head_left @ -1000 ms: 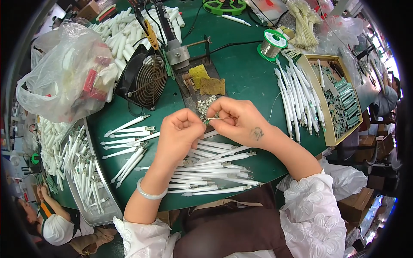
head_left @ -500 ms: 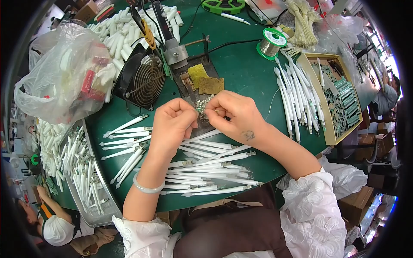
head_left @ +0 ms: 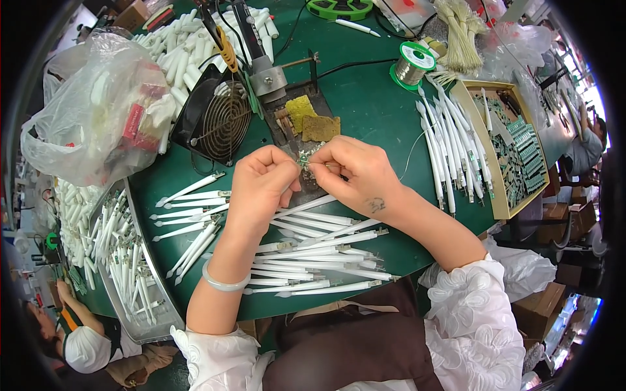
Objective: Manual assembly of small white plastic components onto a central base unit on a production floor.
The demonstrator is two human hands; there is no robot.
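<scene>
Over the soldering stand, both my hands meet fingertip to fingertip. My left hand (head_left: 262, 186) is closed in a pinch on a small green circuit board (head_left: 302, 160), mostly hidden by the fingers. My right hand (head_left: 357, 173) is also pinched, at the board's right side, on a thin wire (head_left: 327, 164); its far end is hidden. Just beyond the fingertips, the soldering iron tip (head_left: 291, 138) points down from its clamp (head_left: 267, 81). Slim white tubes (head_left: 319, 264) with pointed ends lie in rows below my hands.
A black fan (head_left: 222, 120) and plastic bag (head_left: 98, 124) stand left; yellow sponges (head_left: 319, 128) lie beyond my hands. A solder spool (head_left: 412, 65), more white tubes (head_left: 450, 143) and a cardboard box (head_left: 502, 195) of green boards are right. A metal tray (head_left: 171, 319) sits left.
My hands have shifted only slightly; the fingertips are a little further apart and more of the green circuit board shows between them.
</scene>
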